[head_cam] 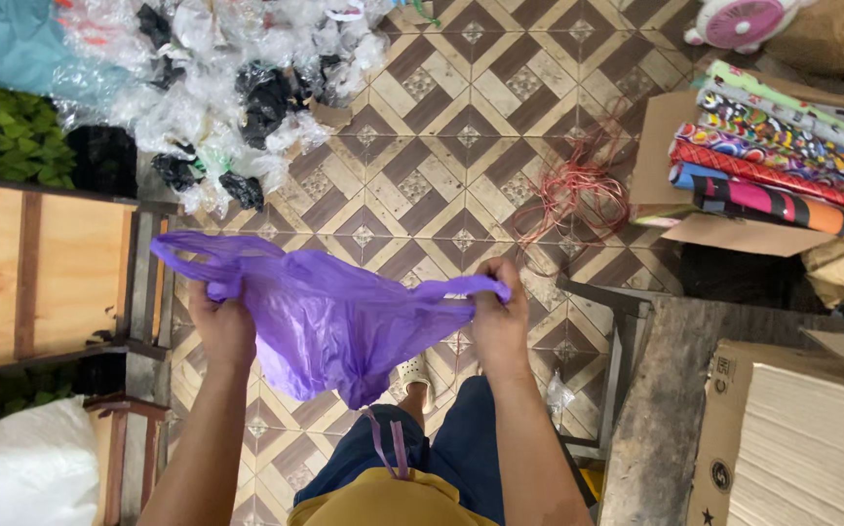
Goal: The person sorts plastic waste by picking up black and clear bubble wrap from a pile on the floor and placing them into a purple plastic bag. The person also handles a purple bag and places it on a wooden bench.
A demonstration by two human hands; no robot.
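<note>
Purple plastic bag (329,321) stretched between our two hands, thin, translucent, crumpled, sagging to point below. Left hand (220,326) fisted on one handle, loop sticking out past it. Right hand (498,321) pinching other handle tight. Open patterned tile floor (441,166) ahead of both hands. Wooden crate (37,273) just outside left hand; cardboard box (792,429) beyond right, wrapping-paper rolls (783,166) farther ahead.

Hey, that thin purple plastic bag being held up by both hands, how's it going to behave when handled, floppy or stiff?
Probably very floppy: the thin purple plastic bag sags and crumples between the left hand and right hand. It likely weighs almost nothing, since it hangs from pinched edges. The glossy film may be slippery, so it could slide from a loose grip.
</note>
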